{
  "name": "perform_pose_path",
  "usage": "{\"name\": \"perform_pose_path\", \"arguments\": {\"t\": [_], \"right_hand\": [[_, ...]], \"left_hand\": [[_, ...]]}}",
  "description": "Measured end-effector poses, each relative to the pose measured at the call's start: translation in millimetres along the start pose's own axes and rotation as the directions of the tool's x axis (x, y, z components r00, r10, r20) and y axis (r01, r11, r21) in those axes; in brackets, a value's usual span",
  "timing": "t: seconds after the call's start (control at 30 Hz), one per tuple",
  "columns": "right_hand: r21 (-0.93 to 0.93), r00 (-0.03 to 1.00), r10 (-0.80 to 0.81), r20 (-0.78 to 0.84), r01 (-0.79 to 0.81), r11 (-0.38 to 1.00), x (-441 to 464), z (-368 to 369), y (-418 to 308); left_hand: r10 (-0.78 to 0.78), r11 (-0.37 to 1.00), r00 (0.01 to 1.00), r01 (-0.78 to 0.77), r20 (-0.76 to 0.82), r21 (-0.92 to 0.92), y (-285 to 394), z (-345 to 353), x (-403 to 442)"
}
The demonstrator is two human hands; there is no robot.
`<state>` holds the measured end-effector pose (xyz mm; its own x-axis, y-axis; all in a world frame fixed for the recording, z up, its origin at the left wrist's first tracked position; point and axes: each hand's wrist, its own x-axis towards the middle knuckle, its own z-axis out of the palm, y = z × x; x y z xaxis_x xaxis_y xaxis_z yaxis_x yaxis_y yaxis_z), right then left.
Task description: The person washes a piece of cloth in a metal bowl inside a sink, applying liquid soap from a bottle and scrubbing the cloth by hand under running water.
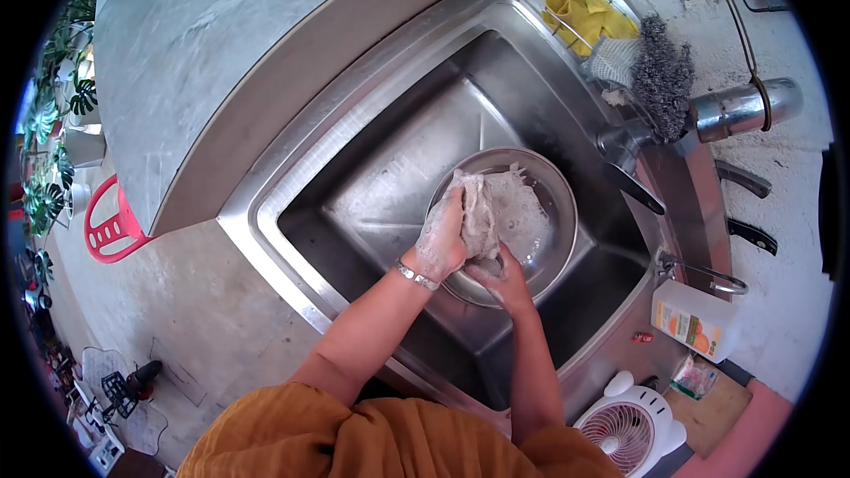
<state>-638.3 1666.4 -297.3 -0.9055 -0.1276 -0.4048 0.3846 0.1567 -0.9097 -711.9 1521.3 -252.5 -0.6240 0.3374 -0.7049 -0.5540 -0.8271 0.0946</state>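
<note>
A pale, soap-covered cloth is held between my two hands above a round metal bowl. Foamy water fills part of the bowl, which stands in the steel sink. My left hand, foamy and with a metal bracelet at the wrist, is closed on the cloth's left side. Closed on its lower end is my right hand. Suds hide parts of the fingers and the cloth's edges.
Right of the sink are a faucet, yellow cloth, wire scrubber, two knives, a plastic bottle and a white fan. A grey counter rises at the upper left, near a red chair.
</note>
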Motion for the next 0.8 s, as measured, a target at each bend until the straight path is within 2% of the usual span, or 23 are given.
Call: {"name": "perform_pose_path", "arguments": {"t": [0.07,0.1,0.17,0.2,0.27,0.3,0.33,0.4,0.47,0.53,0.6,0.63,0.67,0.7,0.73,0.77,0.8], "right_hand": [[-0.356,1.000,0.022,0.015,-0.015,0.934,2,-15,17],[-0.355,1.000,0.024,0.012,-0.019,0.935,1,-16,11],[-0.324,0.996,0.019,-0.087,-0.047,0.945,0,-19,-13],[-0.325,0.996,0.018,-0.090,-0.046,0.945,-1,-26,-16],[-0.214,0.980,-0.162,-0.114,0.135,0.967,-5,-48,-22],[0.034,0.983,0.001,-0.181,0.005,0.999,-9,-54,-23],[0.031,0.983,0.000,-0.182,0.006,1.000,-10,-63,-27],[0.067,0.990,0.054,-0.127,-0.045,0.997,-13,-76,-41],[0.036,0.989,0.031,-0.144,-0.026,0.999,-15,-78,-59],[0.129,0.981,0.022,-0.195,0.003,0.992,-15,-76,-69],[0.132,0.979,0.008,-0.205,0.019,0.991,-11,-68,-76],[0.182,0.968,-0.011,-0.250,0.058,0.981,-9,-63,-80],[0.231,0.955,-0.028,-0.294,0.099,0.968,-7,-61,-83],[0.230,0.956,-0.030,-0.293,0.100,0.968,-4,-61,-82],[0.220,0.967,-0.040,-0.252,0.097,0.971,-1,-61,-79],[0.210,0.977,-0.049,-0.210,0.094,0.973,1,-61,-78],[0.208,0.977,-0.048,-0.208,0.093,0.974,1,-57,-82]], "left_hand": [[-0.007,0.999,1.000,0.006,0.028,0.038,1,5,-7],[-0.011,0.999,1.000,0.010,0.027,0.040,2,4,-6],[0.008,1.000,0.984,-0.004,0.180,-0.024,7,2,-6],[0.006,1.000,0.983,-0.002,0.183,-0.022,10,5,-10],[0.038,0.998,0.967,-0.047,0.251,0.033,18,15,-21],[0.137,0.990,0.974,-0.141,0.178,0.007,14,2,-4],[0.137,0.990,0.974,-0.140,0.180,0.005,13,1,-3],[0.281,0.934,0.952,-0.299,0.119,0.194,12,-1,-3],[0.281,0.921,0.956,-0.293,0.085,0.255,10,-9,2],[0.284,0.905,0.958,-0.284,0.047,0.316,7,-14,5],[0.425,0.621,0.884,-0.440,0.192,0.648,6,-13,2],[0.427,0.621,0.883,-0.442,0.193,0.648,7,-10,0],[0.373,0.382,0.909,-0.335,0.187,0.861,8,-4,-3],[0.324,0.095,0.932,-0.202,0.161,0.975,8,1,-4],[0.324,0.097,0.932,-0.203,0.162,0.974,4,0,0],[0.441,-0.101,0.793,-0.421,0.420,0.902,-2,-5,7],[0.491,-0.317,0.583,-0.572,0.647,0.756,-6,-5,12]]}}
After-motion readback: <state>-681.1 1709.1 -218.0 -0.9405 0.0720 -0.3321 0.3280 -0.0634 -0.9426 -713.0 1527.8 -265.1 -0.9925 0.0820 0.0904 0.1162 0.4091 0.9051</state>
